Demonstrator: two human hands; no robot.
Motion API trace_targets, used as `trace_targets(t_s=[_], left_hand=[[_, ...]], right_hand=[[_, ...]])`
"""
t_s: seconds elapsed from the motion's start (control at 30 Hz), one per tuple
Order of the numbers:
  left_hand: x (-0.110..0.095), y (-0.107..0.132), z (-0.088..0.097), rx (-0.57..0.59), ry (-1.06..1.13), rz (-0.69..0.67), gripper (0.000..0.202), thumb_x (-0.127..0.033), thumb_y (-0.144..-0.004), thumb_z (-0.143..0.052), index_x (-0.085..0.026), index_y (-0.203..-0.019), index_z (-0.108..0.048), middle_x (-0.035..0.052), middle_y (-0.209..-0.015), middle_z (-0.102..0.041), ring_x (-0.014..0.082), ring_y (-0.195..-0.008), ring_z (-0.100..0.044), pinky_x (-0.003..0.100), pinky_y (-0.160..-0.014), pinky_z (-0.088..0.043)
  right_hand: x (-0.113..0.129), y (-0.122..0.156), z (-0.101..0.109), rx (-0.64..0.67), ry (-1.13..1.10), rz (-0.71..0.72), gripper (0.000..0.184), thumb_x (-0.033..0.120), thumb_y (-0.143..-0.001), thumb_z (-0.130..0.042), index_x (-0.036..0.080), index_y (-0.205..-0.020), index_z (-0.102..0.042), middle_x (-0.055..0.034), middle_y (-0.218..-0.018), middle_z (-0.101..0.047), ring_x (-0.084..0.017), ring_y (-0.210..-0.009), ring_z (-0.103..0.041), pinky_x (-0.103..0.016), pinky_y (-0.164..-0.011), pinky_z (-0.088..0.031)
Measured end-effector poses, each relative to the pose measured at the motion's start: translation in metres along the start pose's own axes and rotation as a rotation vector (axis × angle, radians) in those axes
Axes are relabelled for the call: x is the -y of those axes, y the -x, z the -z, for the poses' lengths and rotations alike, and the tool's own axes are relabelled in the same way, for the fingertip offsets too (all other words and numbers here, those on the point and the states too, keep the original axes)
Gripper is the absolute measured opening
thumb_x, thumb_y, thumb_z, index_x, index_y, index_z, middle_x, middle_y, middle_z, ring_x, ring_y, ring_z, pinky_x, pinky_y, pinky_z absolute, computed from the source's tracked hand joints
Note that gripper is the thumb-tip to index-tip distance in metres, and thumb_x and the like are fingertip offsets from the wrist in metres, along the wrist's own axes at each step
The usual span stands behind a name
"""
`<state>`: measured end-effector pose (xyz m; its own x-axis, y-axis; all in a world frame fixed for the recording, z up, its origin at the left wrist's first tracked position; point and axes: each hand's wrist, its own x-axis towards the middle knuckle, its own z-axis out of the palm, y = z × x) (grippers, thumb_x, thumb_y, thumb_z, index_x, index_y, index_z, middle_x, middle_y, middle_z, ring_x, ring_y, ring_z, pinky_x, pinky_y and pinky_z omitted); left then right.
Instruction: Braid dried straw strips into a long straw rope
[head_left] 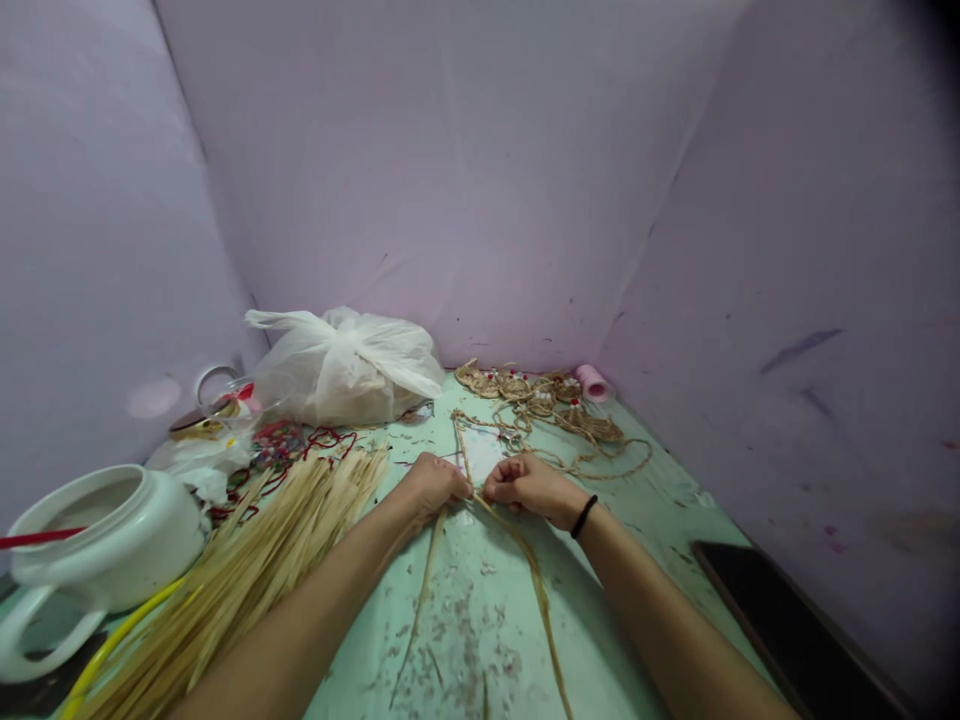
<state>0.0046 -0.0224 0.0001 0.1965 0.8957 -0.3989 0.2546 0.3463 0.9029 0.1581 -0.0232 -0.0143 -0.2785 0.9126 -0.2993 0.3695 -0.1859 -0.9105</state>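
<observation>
straw strands [536, 585] trail in two loose tails toward the camera across the worn mint-green table [465, 640], lying slack, seemingly spare length left free for plaiting. left of them a thick bundle of straw [247, 570] lies fanned out within reach of the left arm, probably as stock to draw from. a yellow tube [112, 640] runs along its near edge, and beyond that stands a white pot [112, 535] with a red stick [30, 538] across its mouth. a dark flat slab [780, 620] lies at the right edge, well apart from the work; what it is i cannot tell. farther in, the tails meet between the left hand [433, 485] and the right hand [527, 487]. both are curled narrow, fingertips pinching the strands where they cross, with the knuckles close together and low on the table, likely to hold tension. a black band [583, 516] circles the right wrist. from the pinch a braided cord [462, 440] runs away to a heap of braided coils [540, 395] dotted with red, near a pink spool [592, 382] by the wall. left of the cord lie red thread [330, 440], coloured beads [276, 440] and a knotted white plastic bag [345, 365]. no brand, label or writing can be read anywhere.
</observation>
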Motion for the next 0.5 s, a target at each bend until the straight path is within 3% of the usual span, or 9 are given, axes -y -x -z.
trace_targets(t_s=[0.23, 0.4, 0.5], left_hand=[[-0.002, 0.004, -0.001, -0.025, 0.013, -0.007, 0.014, -0.007, -0.048, -0.054, -0.013, -0.04, -0.044, -0.0069, -0.032, -0.03, 0.0029, -0.032, -0.024, 0.018, -0.035, -0.014], [0.006, -0.005, -0.003, -0.049, -0.011, -0.021, 0.012, -0.007, -0.046, -0.053, -0.013, -0.04, -0.045, -0.0058, -0.032, -0.032, 0.005, -0.035, -0.029, 0.018, -0.036, -0.017], [0.017, -0.014, -0.004, -0.054, -0.045, -0.057, 0.012, -0.006, -0.044, -0.053, -0.013, -0.04, -0.045, -0.0054, -0.034, -0.035, 0.0057, -0.037, -0.03, 0.019, -0.037, -0.018]], right_hand=[[0.01, 0.01, 0.017, 0.086, 0.068, -0.115, 0.009, 0.021, -0.06, -0.057, 0.012, -0.058, -0.056, 0.0004, -0.055, -0.057, -0.004, -0.041, -0.043, -0.016, -0.037, -0.026], [0.018, 0.018, 0.033, -0.129, 0.146, -0.133, 0.007, 0.019, -0.06, -0.057, 0.012, -0.059, -0.054, -0.0013, -0.057, -0.058, -0.007, -0.047, -0.046, -0.017, -0.041, -0.032], [0.027, 0.023, 0.034, -0.285, 0.156, -0.064, 0.007, 0.02, -0.06, -0.056, 0.013, -0.06, -0.054, -0.0016, -0.058, -0.057, -0.008, -0.05, -0.047, -0.018, -0.045, -0.035]])
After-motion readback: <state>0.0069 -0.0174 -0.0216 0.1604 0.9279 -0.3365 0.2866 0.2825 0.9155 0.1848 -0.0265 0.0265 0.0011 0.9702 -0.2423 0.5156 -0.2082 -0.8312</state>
